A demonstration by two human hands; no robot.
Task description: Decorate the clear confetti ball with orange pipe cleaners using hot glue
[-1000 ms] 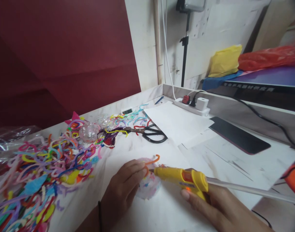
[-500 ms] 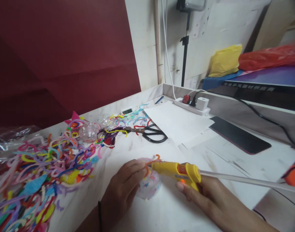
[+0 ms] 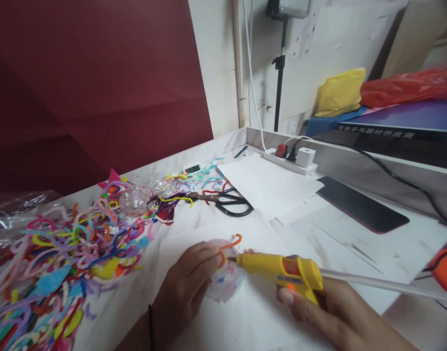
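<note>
My right hand (image 3: pixel 329 307) grips a yellow hot glue gun (image 3: pixel 278 270), its small light glowing orange and a long clear glue stick (image 3: pixel 380 282) sticking out of the back. The nozzle points left, close to an orange pipe cleaner (image 3: pixel 231 243) with a hooked end. Fingers and thumb of my left hand (image 3: pixel 192 275) are pinched on that pipe cleaner. Just beneath lies a round translucent piece (image 3: pixel 225 285) with pink and blue specks, partly covered by my left fingers and the gun. It rests on white paper (image 3: pixel 172 248).
Many coloured pipe cleaners (image 3: pixel 95 243) are heaped on the left. Black-handled scissors (image 3: pixel 233 201) lie beyond my hands, beside white sheets (image 3: pixel 271 180). A dark phone (image 3: pixel 362 204) and a power strip (image 3: pixel 291 161) stand right of them. A clear plastic bag (image 3: pixel 18 219) is at far left.
My right hand has drawn the glue gun right and slightly down, so its nozzle is farther from my left fingers. More of the orange pipe cleaner shows. My left hand stays in place.
</note>
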